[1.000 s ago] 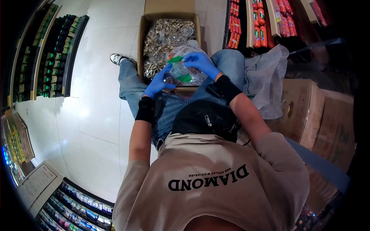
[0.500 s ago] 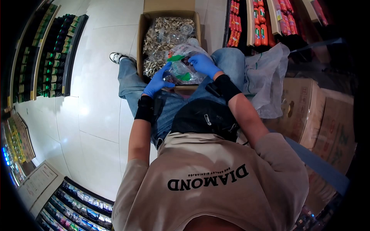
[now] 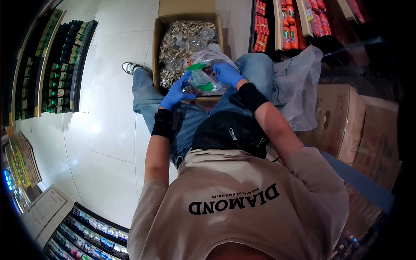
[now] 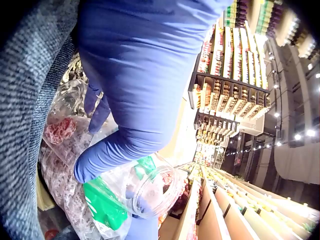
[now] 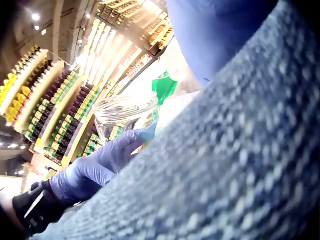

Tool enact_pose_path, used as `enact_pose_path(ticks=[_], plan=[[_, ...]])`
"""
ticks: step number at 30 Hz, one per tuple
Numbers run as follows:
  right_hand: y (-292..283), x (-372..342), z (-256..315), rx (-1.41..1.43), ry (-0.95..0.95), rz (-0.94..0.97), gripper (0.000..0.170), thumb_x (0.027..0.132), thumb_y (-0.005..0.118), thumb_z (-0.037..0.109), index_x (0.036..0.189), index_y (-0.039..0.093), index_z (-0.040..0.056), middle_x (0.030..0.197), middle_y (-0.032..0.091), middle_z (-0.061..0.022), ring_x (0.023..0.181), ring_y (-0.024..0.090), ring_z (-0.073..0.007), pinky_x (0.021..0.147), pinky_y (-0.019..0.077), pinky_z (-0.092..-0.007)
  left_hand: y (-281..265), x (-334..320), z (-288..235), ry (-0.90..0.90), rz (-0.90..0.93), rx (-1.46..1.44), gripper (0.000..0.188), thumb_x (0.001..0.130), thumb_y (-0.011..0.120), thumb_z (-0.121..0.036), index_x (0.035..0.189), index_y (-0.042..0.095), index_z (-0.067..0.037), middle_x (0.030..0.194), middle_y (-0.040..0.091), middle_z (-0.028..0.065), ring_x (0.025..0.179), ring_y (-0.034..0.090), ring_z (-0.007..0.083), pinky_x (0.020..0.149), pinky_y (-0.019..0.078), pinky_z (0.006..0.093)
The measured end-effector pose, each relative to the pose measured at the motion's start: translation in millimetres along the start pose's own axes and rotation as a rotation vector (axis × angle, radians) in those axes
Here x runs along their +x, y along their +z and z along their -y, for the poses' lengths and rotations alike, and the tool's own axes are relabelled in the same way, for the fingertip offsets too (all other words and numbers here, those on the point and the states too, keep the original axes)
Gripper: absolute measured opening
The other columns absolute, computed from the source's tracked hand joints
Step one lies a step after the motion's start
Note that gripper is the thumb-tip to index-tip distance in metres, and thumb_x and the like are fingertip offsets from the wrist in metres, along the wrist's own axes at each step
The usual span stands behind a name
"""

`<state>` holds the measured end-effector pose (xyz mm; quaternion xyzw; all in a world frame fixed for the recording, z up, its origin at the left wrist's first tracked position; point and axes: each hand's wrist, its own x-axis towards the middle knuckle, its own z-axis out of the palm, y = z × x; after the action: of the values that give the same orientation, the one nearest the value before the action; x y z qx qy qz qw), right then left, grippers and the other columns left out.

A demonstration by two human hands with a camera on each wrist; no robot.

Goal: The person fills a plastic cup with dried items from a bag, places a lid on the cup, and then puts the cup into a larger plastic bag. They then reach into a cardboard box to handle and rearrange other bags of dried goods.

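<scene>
In a blue glove, my left hand (image 3: 175, 94) holds a clear plastic jar (image 5: 122, 112) by its side. The jar's round mouth is uncovered, as both wrist views show. Under and beside it lies a clear plastic bag (image 4: 60, 172) with green printed parts (image 4: 106, 206) and reddish, crumbly contents. My right hand (image 3: 228, 74), also gloved in blue, reaches into the bag's right side with its fingers bent downward. Its fingertips are hidden there, and I cannot tell what they hold.
A cardboard box (image 3: 157, 47) between the legs holds bagged dried mushroom slices (image 3: 178, 52) and more clear jars (image 3: 207, 34). At the right are an empty-looking plastic bag (image 3: 301, 89) and closed cartons (image 3: 331, 121). Shelves of red packs (image 3: 289, 26) and dark bottles (image 3: 65, 65) flank the floor.
My right hand has moved from above the jar a little to the right and down into the bag, its fingers bending. The left hand keeps its hold on the jar.
</scene>
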<state>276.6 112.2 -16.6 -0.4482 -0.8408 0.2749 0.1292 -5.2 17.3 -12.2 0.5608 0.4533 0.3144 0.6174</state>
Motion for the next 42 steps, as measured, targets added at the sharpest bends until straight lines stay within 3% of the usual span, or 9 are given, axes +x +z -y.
enact_pose_path(ticks=[2, 4, 10, 14, 20, 22, 31, 38, 42], plan=[[-8, 4, 11, 0.007, -0.019, -0.086, 0.015, 0.082, 0.073, 0.013, 0.094, 0.070, 0.0051, 0.089, 0.070, -0.0179, 0.082, 0.069, -0.0333, 0.074, 0.0536, -0.0418, -1, -1, -2, -0.053, 0.004, -0.033, 0.110, 0.065, 0.087, -0.002, 0.159, 0.029, -0.005, 0.159, 0.039, 0.0126, 0.139, 0.046, 0.0228, 0.115, 0.0384, 0.0362], [-17, 9, 23, 0.590, 0.267, -0.131, 0.023, 0.081, 0.082, 0.019, 0.093, 0.072, 0.0021, 0.091, 0.074, -0.0103, 0.086, 0.071, -0.0202, 0.078, 0.0548, -0.0330, -1, -1, -2, -0.035, -0.002, -0.027, 0.111, 0.064, 0.087, -0.003, 0.159, 0.029, -0.005, 0.159, 0.040, 0.0129, 0.137, 0.047, 0.0228, 0.114, 0.0388, 0.0359], [-27, 6, 49, 1.047, 0.097, 0.065, 0.022, 0.088, 0.080, 0.018, 0.100, 0.075, 0.0006, 0.092, 0.075, -0.0042, 0.081, 0.068, -0.0103, 0.076, 0.0542, -0.0258, -1, 0, 1, -0.026, -0.008, -0.009, 0.112, 0.063, 0.088, -0.005, 0.159, 0.030, -0.005, 0.156, 0.045, 0.0142, 0.131, 0.052, 0.0227, 0.112, 0.0400, 0.0347], [-30, 7, 48, 0.874, 0.259, 0.182, 0.021, 0.091, 0.076, 0.020, 0.098, 0.075, -0.0002, 0.091, 0.076, -0.0054, 0.076, 0.068, -0.0106, 0.072, 0.0543, -0.0254, -1, -1, 1, -0.016, -0.010, 0.001, 0.111, 0.063, 0.088, -0.004, 0.158, 0.031, -0.004, 0.155, 0.045, 0.0147, 0.132, 0.052, 0.0234, 0.112, 0.0394, 0.0344], [-14, 11, 14, 0.899, 0.202, -0.047, 0.017, 0.093, 0.066, 0.016, 0.098, 0.076, 0.0030, 0.091, 0.076, -0.0097, 0.073, 0.069, -0.0189, 0.070, 0.0543, -0.0296, 0, -1, 2, -0.034, -0.009, -0.061, 0.110, 0.063, 0.087, -0.001, 0.158, 0.032, -0.004, 0.156, 0.044, 0.0153, 0.138, 0.047, 0.0249, 0.115, 0.0377, 0.0350], [-22, 5, 20, 0.216, 0.219, 0.016, 0.018, 0.086, 0.065, 0.014, 0.097, 0.076, 0.0062, 0.092, 0.074, -0.0174, 0.079, 0.070, -0.0318, 0.074, 0.0557, -0.0377, 0, -1, 3, -0.022, -0.007, -0.064, 0.110, 0.062, 0.087, 0.000, 0.158, 0.032, -0.004, 0.156, 0.044, 0.0153, 0.139, 0.047, 0.0248, 0.115, 0.0375, 0.0349], [-10, 5, 6, -0.316, 0.102, 0.359, 0.019, 0.079, 0.069, 0.016, 0.094, 0.077, 0.0064, 0.095, 0.072, -0.0202, 0.089, 0.069, -0.0382, 0.083, 0.0550, -0.0455, 1, -2, -1, -0.026, -0.015, -0.025, 0.111, 0.062, 0.086, 0.001, 0.158, 0.031, -0.005, 0.156, 0.044, 0.0148, 0.139, 0.047, 0.0243, 0.116, 0.0367, 0.0347], [2, 2, -5, -0.378, 0.004, 0.218, 0.016, 0.080, 0.069, 0.015, 0.090, 0.077, 0.0049, 0.093, 0.072, -0.0199, 0.086, 0.068, -0.0396, 0.083, 0.0548, -0.0461, 0, 0, 1, -0.002, -0.007, -0.008, 0.111, 0.062, 0.086, 0.000, 0.158, 0.031, -0.005, 0.156, 0.044, 0.0148, 0.139, 0.047, 0.0239, 0.116, 0.0364, 0.0343], [-12, 3, 13, 0.276, 0.161, -0.014, 0.021, 0.085, 0.074, 0.020, 0.096, 0.074, 0.0021, 0.092, 0.073, -0.0151, 0.082, 0.070, -0.0263, 0.079, 0.0555, -0.0376, 0, -1, 1, -0.036, -0.009, -0.045, 0.110, 0.063, 0.086, 0.000, 0.158, 0.031, -0.006, 0.156, 0.044, 0.0150, 0.138, 0.047, 0.0239, 0.116, 0.0365, 0.0343]])
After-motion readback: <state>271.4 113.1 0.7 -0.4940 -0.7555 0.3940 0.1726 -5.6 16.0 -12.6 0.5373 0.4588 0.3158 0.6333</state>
